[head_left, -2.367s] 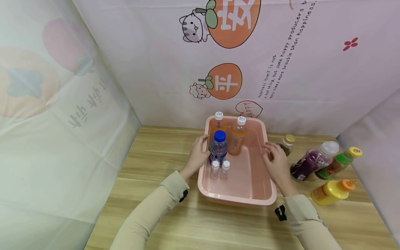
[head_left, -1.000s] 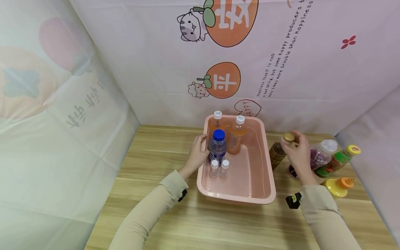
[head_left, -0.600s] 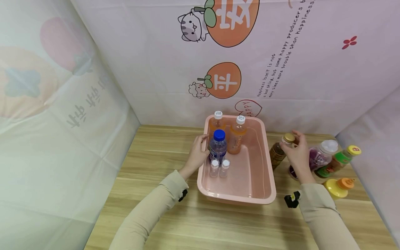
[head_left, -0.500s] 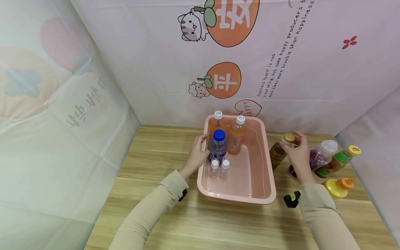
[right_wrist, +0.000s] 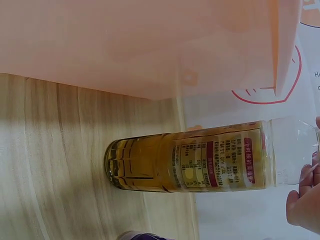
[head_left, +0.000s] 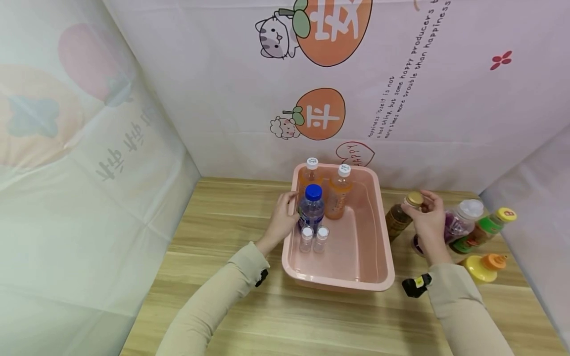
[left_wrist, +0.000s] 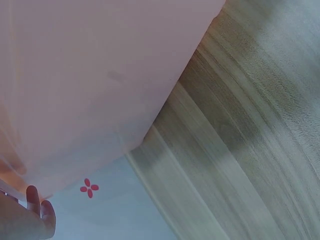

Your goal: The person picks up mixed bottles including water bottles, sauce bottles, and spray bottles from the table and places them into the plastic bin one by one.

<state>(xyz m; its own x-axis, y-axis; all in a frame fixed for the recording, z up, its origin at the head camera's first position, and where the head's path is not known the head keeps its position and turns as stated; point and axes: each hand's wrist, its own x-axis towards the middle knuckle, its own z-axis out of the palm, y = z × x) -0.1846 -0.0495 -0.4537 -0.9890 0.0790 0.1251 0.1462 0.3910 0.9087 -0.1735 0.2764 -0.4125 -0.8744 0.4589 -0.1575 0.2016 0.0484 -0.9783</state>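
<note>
Light wood-grain plank table (head_left: pixel 231 232) fills lower frame. Centre: glossy pink rectangular plastic tub (head_left: pixel 356 277); left hand (head_left: pixel 281 220) rests on left rim, fingers loosely bent. Inside: two orange drink bottles, one blue-capped clear bottle (head_left: pixel 311 211), two small white-capped vials. Right of tub: right hand (head_left: pixel 428 217) pinches gold cap of amber ribbed bottle (head_left: pixel 398 218), upright on table.

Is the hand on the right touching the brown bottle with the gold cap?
Touching. In the head view the right hand has its fingers around the gold-capped top of the brown bottle.
</note>
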